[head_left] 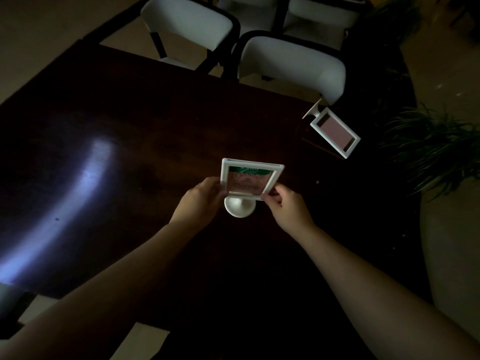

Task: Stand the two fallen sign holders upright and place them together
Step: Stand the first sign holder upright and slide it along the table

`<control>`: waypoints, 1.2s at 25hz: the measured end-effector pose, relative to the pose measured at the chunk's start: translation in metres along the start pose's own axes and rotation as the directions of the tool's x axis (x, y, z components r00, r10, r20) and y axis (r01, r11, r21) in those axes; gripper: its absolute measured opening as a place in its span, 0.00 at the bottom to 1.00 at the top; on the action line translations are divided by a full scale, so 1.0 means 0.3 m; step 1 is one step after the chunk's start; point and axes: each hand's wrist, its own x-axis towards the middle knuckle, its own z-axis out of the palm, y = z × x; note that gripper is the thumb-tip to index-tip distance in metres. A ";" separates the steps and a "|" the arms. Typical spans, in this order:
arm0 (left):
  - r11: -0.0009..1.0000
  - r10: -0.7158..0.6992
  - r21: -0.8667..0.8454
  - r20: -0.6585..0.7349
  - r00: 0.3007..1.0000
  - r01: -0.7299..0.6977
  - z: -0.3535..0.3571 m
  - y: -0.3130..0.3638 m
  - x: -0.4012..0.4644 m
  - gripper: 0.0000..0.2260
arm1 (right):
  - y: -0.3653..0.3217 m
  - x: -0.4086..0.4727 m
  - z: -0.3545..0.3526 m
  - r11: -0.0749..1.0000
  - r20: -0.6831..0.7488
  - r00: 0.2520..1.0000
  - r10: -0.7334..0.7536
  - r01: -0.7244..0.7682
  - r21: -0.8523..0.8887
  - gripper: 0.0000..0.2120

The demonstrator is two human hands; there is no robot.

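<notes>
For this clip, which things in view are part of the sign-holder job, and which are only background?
Part of the job:
- near sign holder, held at both sides by the left hand and right hand
- far sign holder, at the table's far right edge

Background:
- dark table
- white chairs
- potted plant

The table (155,120) looked like dark wood with a polished finish, glossy enough to throw back a pale streak of light towards its left edge. The nearer sign holder (249,180) appeared to be smooth white plastic, frame and round foot alike, with a printed pink and green paper insert. The second sign holder (335,131), by the table's right edge, had the same smooth white frame around a plain matt pink card. The chairs (291,63) showed pale, matt upholstery on black frames.
</notes>
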 end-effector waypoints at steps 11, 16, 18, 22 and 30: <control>0.818 -0.085 0.570 0.255 0.963 -0.078 0.142 -0.108 -0.173 0.36 | 0.052 -0.109 0.109 0.916 0.185 0.981 -0.055 0.123 -0.383 0.23; 0.773 -0.020 0.614 0.277 0.961 -0.161 0.188 -0.087 -0.168 0.37 | 0.069 -0.115 0.144 0.834 0.306 0.939 -0.159 0.294 -0.467 0.28; 0.770 -0.017 0.618 0.272 0.962 -0.161 0.203 -0.080 -0.159 0.37 | 0.079 -0.117 0.155 0.825 0.317 0.935 -0.159 0.302 -0.478 0.31; 0.768 -0.034 0.624 0.268 0.963 -0.146 0.234 -0.079 -0.149 0.36 | 0.101 -0.123 0.177 0.806 0.315 0.933 -0.175 0.319 -0.499 0.30; 0.773 -0.073 0.623 0.270 0.960 -0.117 0.267 -0.079 -0.156 0.33 | 0.135 -0.126 0.190 0.823 0.371 0.921 -0.120 0.301 -0.482 0.29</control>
